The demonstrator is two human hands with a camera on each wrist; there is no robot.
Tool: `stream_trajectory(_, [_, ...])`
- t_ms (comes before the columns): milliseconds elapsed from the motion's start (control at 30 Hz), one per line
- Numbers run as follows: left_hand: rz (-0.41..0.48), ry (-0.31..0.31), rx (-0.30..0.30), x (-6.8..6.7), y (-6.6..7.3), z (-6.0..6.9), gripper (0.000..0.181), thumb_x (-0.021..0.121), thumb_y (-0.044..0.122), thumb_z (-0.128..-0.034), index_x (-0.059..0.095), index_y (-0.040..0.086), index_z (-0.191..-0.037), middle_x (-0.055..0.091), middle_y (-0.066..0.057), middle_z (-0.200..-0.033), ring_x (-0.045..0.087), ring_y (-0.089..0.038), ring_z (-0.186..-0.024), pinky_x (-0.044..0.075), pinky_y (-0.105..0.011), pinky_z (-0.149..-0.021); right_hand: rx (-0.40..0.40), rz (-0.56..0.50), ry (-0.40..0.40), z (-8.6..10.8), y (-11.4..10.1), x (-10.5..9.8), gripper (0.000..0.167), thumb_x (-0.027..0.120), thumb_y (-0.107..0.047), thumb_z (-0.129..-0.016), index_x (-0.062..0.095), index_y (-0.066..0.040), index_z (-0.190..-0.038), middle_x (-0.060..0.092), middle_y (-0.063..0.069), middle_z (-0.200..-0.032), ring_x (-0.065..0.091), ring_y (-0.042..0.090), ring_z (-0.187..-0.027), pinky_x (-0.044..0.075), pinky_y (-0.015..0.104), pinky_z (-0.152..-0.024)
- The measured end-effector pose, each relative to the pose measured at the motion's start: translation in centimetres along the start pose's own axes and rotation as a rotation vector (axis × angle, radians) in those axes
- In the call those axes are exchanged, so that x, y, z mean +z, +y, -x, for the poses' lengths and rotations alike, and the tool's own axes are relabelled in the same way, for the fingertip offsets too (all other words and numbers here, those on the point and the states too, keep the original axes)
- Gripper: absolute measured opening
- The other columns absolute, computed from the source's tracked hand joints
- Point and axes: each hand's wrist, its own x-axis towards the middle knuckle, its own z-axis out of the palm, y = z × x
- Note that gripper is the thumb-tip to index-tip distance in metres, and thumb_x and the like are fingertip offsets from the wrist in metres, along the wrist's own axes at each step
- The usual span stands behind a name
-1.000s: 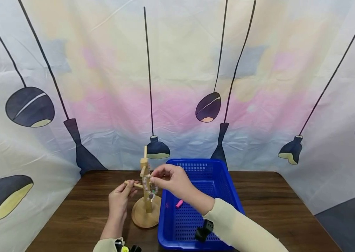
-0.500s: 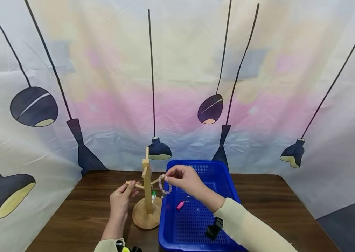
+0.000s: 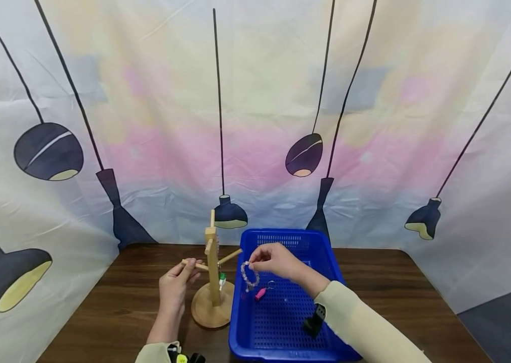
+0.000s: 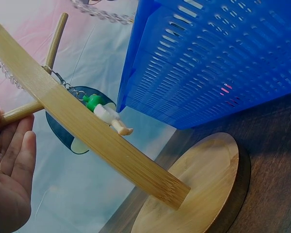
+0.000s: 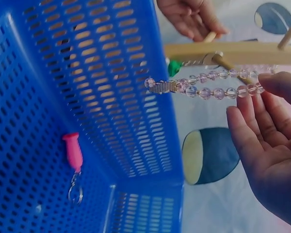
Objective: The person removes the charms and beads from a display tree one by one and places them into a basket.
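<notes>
One translucent, pink-tinted bead bracelet hangs pinched in my right hand near the left edge of the basket; my left hand pinches a wooden peg.

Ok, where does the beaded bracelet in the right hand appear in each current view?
Head: below centre, the beaded bracelet hangs from the right hand, right of the wooden stand.
Left wrist: beaded bracelet at the top edge, left of centre, partly cut off.
Right wrist: beaded bracelet above and right of centre.
Shared landmark: the blue basket.
</notes>
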Motion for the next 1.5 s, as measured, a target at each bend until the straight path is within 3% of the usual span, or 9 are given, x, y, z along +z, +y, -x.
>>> stream_trajectory(200, [-0.022,0.01,-0.002,0.1,0.0,0.0,0.028,0.065,0.014,-0.1018,0.074,0.031,-0.08,0.077,0.017,-0.074,0.074,0.004,-0.076,0.062,-0.013,-0.07,0.009,0.028,-0.025,0.1,1.3,-0.5,0.014,0.07,-0.011,-0.096,0.073,0.0,-0.104,0.076,0.017,-0.101,0.064,0.006,-0.083,0.058,0.027,-0.079])
stream_trajectory(367, [-0.019,0.009,-0.003,0.1,0.1,0.1,0.024,0.067,0.018,-0.1008,0.074,0.03,-0.081,0.077,0.017,-0.075,0.074,0.004,-0.076,0.062,-0.014,-0.071,0.012,0.028,-0.065,0.3,2.3,-0.6,0.016,0.071,-0.01,-0.095,0.072,0.003,-0.103,0.075,0.019,-0.102,0.064,0.005,-0.083,0.057,0.022,-0.078])
stream_trajectory(667, [-0.008,-0.005,0.015,0.0,0.0,-0.1,0.026,0.067,0.017,-0.1008,0.074,0.032,-0.081,0.077,0.017,-0.075,0.074,0.004,-0.076,0.062,-0.013,-0.071,0.018,0.043,-0.12,0.5,3.6,-0.8,0.013,0.07,-0.007,-0.094,0.072,0.004,-0.102,0.075,0.019,-0.1,0.066,0.007,-0.082,0.063,0.039,-0.082])
stream_trajectory(900, [0.015,-0.007,-0.005,-0.1,0.1,0.0,0.026,0.066,0.015,-0.1013,0.075,0.028,-0.081,0.077,0.016,-0.076,0.074,0.003,-0.075,0.062,-0.014,-0.07,0.052,0.025,-0.176,0.8,4.5,-1.0,0.013,0.069,-0.005,-0.093,0.071,0.005,-0.101,0.075,0.019,-0.097,0.066,0.006,-0.079,0.063,0.04,-0.084])
stream_trajectory(1200, [0.028,-0.012,-0.024,-0.1,0.1,-0.1,0.03,0.062,0.01,-0.1029,0.075,0.027,-0.081,0.077,0.015,-0.076,0.074,0.003,-0.075,0.062,-0.014,-0.07,0.094,0.016,-0.183,1.2,5.5,-0.8,0.012,0.069,-0.002,-0.091,0.071,0.006,-0.1,0.075,0.017,-0.092,0.065,0.005,-0.076,0.064,0.036,-0.081])
stream_trajectory(1300, [0.034,-0.014,-0.02,0.0,0.1,-0.1,0.029,0.063,0.011,-0.1024,0.075,0.027,-0.081,0.077,0.015,-0.075,0.074,0.003,-0.074,0.062,-0.014,-0.069,0.109,0.018,-0.188,1.3,5.5,-0.7,0.011,0.069,-0.001,-0.091,0.072,0.005,-0.099,0.075,0.016,-0.091,0.065,0.005,-0.076,0.064,0.04,-0.082])
stream_trajectory(1500, [0.017,-0.013,0.002,-0.1,0.1,0.1,0.026,0.066,0.015,-0.101,0.075,0.029,-0.081,0.077,0.017,-0.075,0.074,0.004,-0.075,0.062,-0.014,-0.07,0.153,0.016,-0.179,1.2,5.8,-0.6,0.009,0.07,0.0,-0.09,0.073,0.004,-0.097,0.076,0.012,-0.089,0.068,0.008,-0.076,0.065,0.035,-0.08])
